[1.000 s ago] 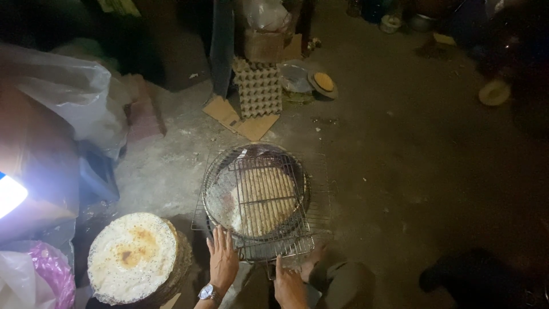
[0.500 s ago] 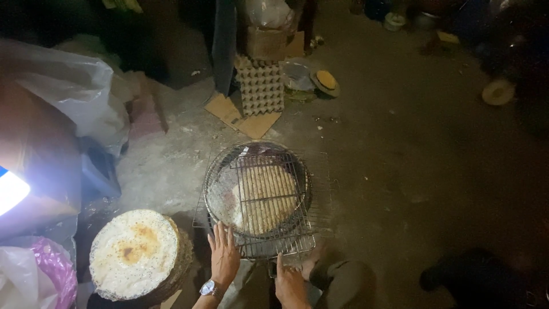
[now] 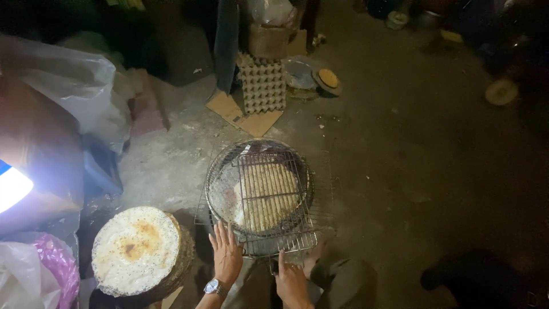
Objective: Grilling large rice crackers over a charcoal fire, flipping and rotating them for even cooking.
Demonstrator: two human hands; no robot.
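A bare concrete floor (image 3: pixel 412 149) fills most of the view, dim and nearly black toward the right and top, where a few objects are too dark to make out. Near its middle sits a square wire grill rack (image 3: pixel 264 197) over a round pan, with a flat round cracker (image 3: pixel 258 193) lying under the wires; what heats it cannot be seen. To the left stands a stack of toasted crackers (image 3: pixel 137 250), the top one pale with a browned centre (its base is lost in shadow). Beyond the rack an egg tray (image 3: pixel 262 86) leans upright beside scraps of cardboard. The left hand (image 3: pixel 227 253), a watch on its wrist, reaches forward palm down with fingers spread flat and open, tips at the rack's near edge, gripping nothing. The right hand (image 3: pixel 291 280), cut off at the bottom edge, points its fingers up at the rack's near frame; whether it actually grips the wire cannot be told.
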